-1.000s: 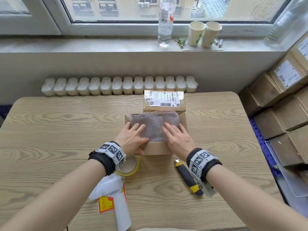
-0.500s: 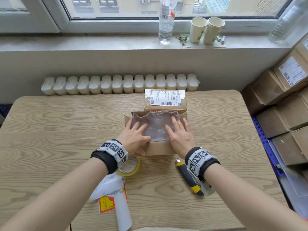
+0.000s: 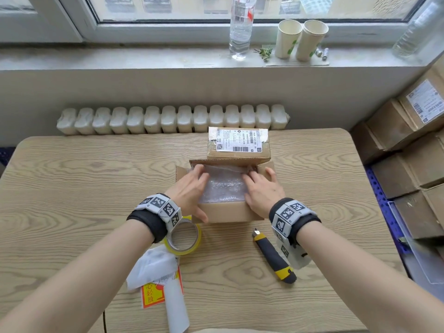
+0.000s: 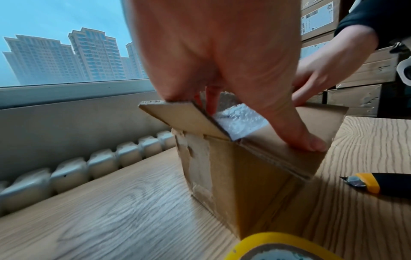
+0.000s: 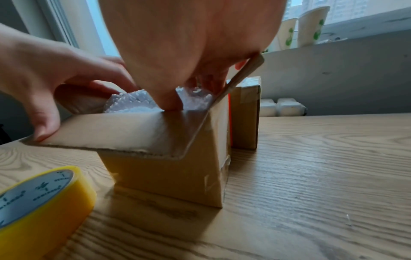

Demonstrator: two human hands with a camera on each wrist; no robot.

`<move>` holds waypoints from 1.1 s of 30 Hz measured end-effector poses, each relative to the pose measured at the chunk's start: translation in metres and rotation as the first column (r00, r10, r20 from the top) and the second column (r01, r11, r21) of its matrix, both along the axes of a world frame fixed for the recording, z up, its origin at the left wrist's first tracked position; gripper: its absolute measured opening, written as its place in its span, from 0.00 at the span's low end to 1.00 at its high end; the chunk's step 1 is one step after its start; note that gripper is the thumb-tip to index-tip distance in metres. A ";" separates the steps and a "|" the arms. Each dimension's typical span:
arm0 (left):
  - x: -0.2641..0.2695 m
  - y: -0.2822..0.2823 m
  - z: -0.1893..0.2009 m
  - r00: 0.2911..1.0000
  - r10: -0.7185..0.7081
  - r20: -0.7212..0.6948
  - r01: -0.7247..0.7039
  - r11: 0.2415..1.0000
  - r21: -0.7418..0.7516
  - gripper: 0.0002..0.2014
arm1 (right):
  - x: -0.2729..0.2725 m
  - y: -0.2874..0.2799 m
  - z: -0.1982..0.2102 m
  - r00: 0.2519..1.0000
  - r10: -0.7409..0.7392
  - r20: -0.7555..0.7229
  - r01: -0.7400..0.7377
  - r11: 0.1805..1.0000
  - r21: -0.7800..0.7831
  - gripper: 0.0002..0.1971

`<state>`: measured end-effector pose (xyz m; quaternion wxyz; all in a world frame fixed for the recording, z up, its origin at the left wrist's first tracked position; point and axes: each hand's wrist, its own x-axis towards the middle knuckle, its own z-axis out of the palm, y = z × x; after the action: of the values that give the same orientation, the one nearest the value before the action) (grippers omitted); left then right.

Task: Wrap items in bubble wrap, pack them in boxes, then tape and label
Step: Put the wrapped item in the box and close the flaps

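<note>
Bubble-wrapped item [image 3: 222, 186] now sits deep inside the open box [image 3: 225, 212] at table centre; a second ago it bulged above. Both flat hands, left hand [image 3: 189, 188] and right hand [image 3: 262, 188], press it; flaps can close next.

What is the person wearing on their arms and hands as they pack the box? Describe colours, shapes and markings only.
Both hands, the left hand and the right hand, are bare, without gloves, and the forearms are uncovered. Each wrist carries a black fabric band topped by a pale grey ring of square black-and-white coded markers: left wristband, right wristband.
</note>
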<state>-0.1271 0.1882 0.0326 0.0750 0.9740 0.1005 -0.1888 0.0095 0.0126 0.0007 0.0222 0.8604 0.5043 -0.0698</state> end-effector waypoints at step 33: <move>-0.025 0.009 -0.017 0.951 -0.273 0.143 0.264 0.961 0.077 0.28 | 0.009 -0.017 0.015 0.987 0.123 -0.103 -0.134 0.984 -0.114 0.21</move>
<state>-0.1519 0.1968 0.0152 0.0282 0.9919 -0.0337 -0.1195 0.0184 -0.0045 0.0158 0.0544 0.8188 0.5542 -0.1397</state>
